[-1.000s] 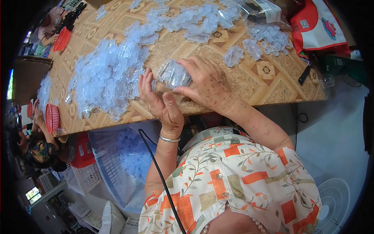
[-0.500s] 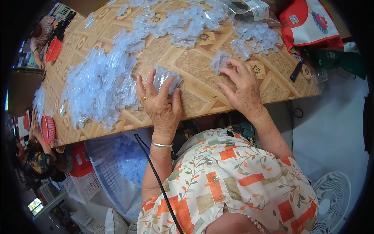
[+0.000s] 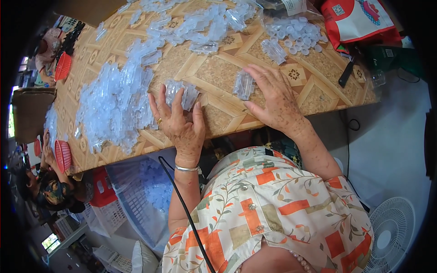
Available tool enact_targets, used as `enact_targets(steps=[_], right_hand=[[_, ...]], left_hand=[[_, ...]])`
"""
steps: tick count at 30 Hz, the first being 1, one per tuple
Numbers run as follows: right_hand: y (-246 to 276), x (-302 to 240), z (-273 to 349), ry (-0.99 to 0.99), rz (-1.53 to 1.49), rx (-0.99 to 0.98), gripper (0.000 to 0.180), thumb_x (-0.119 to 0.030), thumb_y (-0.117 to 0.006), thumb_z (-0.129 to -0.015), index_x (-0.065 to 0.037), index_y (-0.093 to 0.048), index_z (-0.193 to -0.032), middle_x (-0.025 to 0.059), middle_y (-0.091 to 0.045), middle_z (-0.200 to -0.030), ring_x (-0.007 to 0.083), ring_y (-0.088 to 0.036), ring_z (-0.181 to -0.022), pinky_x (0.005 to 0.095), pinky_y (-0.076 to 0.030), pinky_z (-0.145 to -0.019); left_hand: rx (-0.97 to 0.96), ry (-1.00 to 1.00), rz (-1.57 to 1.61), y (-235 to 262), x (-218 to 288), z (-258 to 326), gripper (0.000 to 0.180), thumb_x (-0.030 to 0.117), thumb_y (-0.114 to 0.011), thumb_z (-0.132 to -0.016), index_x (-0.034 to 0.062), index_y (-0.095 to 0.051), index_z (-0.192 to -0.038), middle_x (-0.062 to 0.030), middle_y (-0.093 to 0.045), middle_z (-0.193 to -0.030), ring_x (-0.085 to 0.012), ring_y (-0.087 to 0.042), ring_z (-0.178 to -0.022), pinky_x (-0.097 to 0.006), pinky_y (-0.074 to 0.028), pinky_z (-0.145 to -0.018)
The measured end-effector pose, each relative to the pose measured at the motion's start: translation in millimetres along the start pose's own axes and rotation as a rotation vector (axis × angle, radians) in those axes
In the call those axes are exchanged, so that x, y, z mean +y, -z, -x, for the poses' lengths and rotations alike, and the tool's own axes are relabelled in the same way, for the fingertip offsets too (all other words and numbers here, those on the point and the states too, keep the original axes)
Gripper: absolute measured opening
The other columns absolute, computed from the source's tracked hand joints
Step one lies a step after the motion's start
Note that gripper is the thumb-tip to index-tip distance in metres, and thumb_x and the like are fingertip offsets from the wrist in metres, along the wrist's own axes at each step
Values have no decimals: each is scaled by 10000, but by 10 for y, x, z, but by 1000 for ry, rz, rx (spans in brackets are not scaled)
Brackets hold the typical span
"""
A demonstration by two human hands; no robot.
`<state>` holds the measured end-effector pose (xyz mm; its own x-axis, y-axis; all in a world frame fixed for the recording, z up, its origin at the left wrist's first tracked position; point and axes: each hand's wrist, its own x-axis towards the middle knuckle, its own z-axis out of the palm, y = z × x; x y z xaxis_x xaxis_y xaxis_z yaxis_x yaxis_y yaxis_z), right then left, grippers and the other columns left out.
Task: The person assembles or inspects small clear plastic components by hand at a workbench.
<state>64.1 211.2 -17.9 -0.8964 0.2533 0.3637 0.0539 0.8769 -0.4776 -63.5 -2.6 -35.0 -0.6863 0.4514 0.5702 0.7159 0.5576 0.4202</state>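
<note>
Clear plastic strip bundle (image 3: 181,94) lies flat on the table near the front edge, under my left-hand fingertips, just right of the big loose pile. Second clear plastic strip piece (image 3: 244,84), smaller, translucent, lies flat further right, touching my right-hand fingertips. The two are apart.

head view: we look from our head steeply down | facing the counter (image 3: 218,77) edge and our own torso | near, at arm's reach | fisheye bends the rim | one view only, nothing shared
</note>
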Motion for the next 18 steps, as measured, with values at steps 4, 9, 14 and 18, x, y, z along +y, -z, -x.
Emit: enact_targets(steps=[4, 9, 14, 18], right_hand=[[20, -13, 7, -47, -59, -68, 708, -91, -716, -775, -85, -491, -1446, 150, -512, -1466, 358, -490, -1324, 461, -379, -1144], [31, 63, -59, 96, -227, -108, 731, 65, -543, -719, -62, -502, -1437, 170, -475, -1520, 381, -479, -1353, 467, -373, -1161], [69, 75, -17, 18, -124, -21, 712, 64, -523, -728, -43, -503, -1431, 186, -488, -1506, 383, -464, -1374, 465, -364, -1173], [89, 20, 33, -50, -13, -68, 657, 36, -549, -745, -28, -543, -1399, 189, -508, -1480, 373, -469, -1372, 458, -353, -1185]], left_hand=[[2, -2, -4, 12, -4, 1, 422, 130, -771, -842, 93, -679, -1252, -188, -515, -1481, -474, -303, -1477, -545, -268, -1191], [17, -22, -4, 23, -10, -5, 421, 120, -773, -810, 56, -676, -1214, -213, -513, -1463, -501, -323, -1457, -563, -270, -1192], [37, -15, 13, 20, -13, 0, 420, 107, -767, -802, 52, -677, -1209, -213, -522, -1455, -497, -329, -1455, -562, -270, -1192], [34, -32, 6, 24, -27, 4, 449, 102, -766, -796, 36, -660, -1227, -223, -527, -1446, -502, -332, -1451, -568, -277, -1185]])
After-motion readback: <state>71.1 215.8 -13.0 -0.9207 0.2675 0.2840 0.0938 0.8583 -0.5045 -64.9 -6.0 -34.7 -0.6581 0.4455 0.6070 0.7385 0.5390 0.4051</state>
